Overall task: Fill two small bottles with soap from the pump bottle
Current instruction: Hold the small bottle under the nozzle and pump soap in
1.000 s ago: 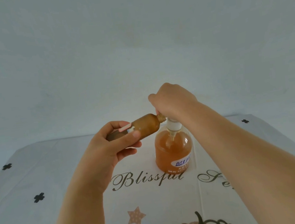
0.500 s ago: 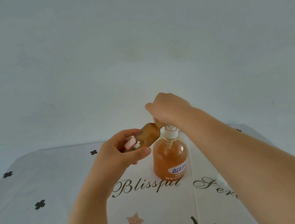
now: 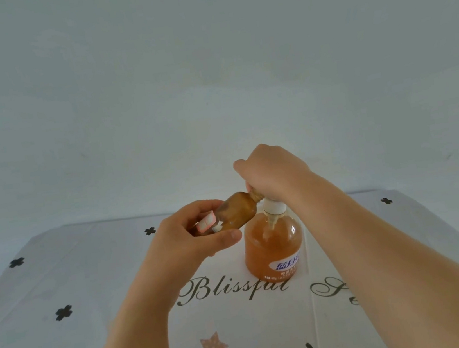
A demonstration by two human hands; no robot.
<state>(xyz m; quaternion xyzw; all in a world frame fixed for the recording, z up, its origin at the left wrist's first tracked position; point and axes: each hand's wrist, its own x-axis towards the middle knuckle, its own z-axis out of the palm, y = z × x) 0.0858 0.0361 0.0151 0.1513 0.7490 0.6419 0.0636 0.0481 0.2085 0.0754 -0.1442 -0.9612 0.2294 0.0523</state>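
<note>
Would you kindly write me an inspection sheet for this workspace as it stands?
Surface: white tablecloth printed with black crosses, a star and script lettering.
Job's things: clear pump bottle of orange soap upright on the cloth; small amber bottle tilted, neck at the pump; second small bottle not in view.
Clutter: nothing seen.
Grippers: left hand grips the amber bottle; right hand curled over the pump head.
Cables: nothing seen.
Surroundings: plain pale wall.
</note>
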